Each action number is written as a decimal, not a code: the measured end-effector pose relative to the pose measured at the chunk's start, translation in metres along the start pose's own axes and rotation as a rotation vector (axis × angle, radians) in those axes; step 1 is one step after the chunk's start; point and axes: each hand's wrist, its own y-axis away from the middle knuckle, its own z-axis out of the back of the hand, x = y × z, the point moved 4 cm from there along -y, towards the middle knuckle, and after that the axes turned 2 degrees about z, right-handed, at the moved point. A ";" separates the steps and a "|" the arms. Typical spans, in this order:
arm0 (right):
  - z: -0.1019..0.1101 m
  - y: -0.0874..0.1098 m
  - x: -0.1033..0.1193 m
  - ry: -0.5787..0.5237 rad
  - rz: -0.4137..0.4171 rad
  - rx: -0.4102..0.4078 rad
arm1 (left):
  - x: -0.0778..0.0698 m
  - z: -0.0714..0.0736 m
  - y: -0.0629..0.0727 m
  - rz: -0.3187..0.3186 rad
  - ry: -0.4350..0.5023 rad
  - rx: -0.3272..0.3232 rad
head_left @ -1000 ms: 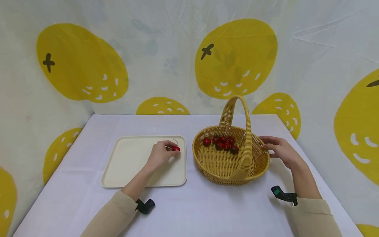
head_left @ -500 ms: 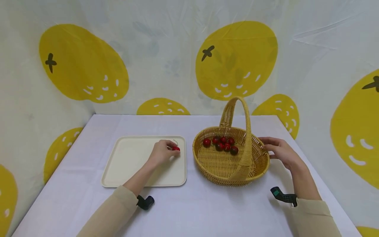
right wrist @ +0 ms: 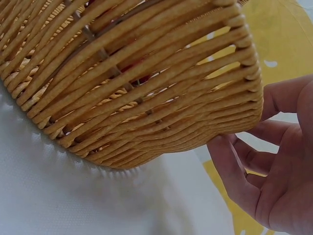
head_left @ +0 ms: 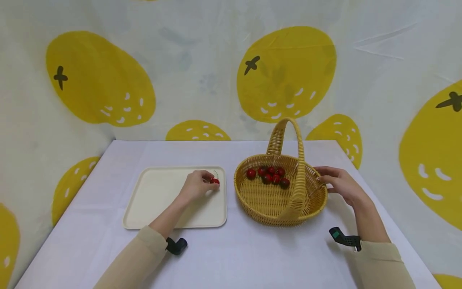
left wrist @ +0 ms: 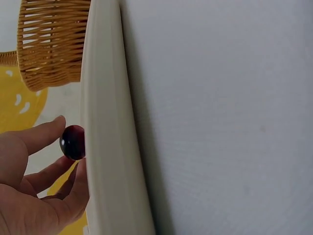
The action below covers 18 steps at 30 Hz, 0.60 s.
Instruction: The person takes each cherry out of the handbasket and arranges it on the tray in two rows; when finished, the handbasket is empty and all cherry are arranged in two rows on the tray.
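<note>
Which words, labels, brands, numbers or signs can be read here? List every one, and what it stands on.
None can be read: no lettering shows on the wicker basket, tray or cherries.
Green patch on the right black wrist camera: too small to tell whether it bears text.
Dark crosses on the fruit-print backdrop: drawn pattern, not writing.

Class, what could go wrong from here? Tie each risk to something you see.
The left hand pinches a round, glossy cherry, which might slip and roll across the tray.
The right hand holds the basket at one end, so a tug could tip or drag it, rolling the cherries inside.
The tall handle arches over the basket; a reaching hand might bump it.
</note>
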 end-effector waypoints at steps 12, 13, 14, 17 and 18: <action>0.000 -0.002 -0.002 -0.004 -0.001 -0.002 | -0.003 -0.001 -0.007 -0.091 0.037 0.045; 0.000 -0.002 -0.002 -0.003 -0.002 -0.001 | -0.003 -0.001 -0.007 -0.087 0.041 0.045; 0.000 -0.002 -0.002 -0.002 -0.003 -0.001 | -0.002 -0.001 -0.007 -0.083 0.042 0.044; 0.000 -0.002 -0.002 -0.001 -0.008 -0.002 | -0.002 0.000 -0.006 -0.073 0.033 0.035; 0.000 -0.001 -0.002 -0.001 -0.009 -0.003 | -0.002 0.000 -0.005 -0.070 0.030 0.032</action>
